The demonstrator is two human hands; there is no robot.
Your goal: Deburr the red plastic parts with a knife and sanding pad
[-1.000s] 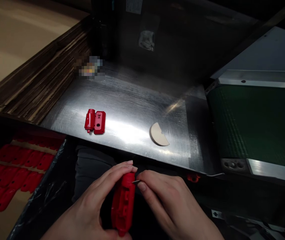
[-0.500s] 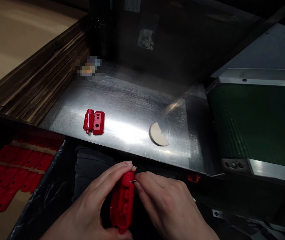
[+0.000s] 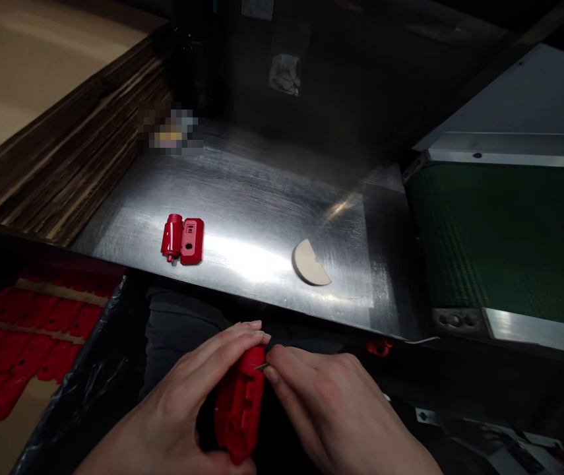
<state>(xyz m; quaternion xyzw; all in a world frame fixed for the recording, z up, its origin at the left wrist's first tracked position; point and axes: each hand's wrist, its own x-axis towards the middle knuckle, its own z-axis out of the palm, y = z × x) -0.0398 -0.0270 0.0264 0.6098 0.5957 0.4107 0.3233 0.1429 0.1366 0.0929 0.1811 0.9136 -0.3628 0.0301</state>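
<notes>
My left hand (image 3: 183,402) grips a hollow red plastic part (image 3: 241,409), fingers over its top end and thumb at its bottom. In my right hand (image 3: 331,396) a thin metal tool (image 3: 260,366) is pinched between thumb and fingers; its tip touches the red part near the upper end. Most of the tool is hidden by my fingers. Beyond my hands, a red assembly (image 3: 183,239) of a cylinder and a flat plate lies on the metal table (image 3: 242,191). A beige half-round pad (image 3: 310,264) rests to its right.
Stacked cardboard (image 3: 64,138) stands at the left. Below it, a box lined with dark plastic holds several red parts (image 3: 39,336) in rows. A green conveyor belt (image 3: 509,237) runs at the right. Metal items (image 3: 509,442) lie at the lower right.
The tool's tip has tilted downward against the red part, and my right hand has shifted slightly. The whole view has moved a little.
</notes>
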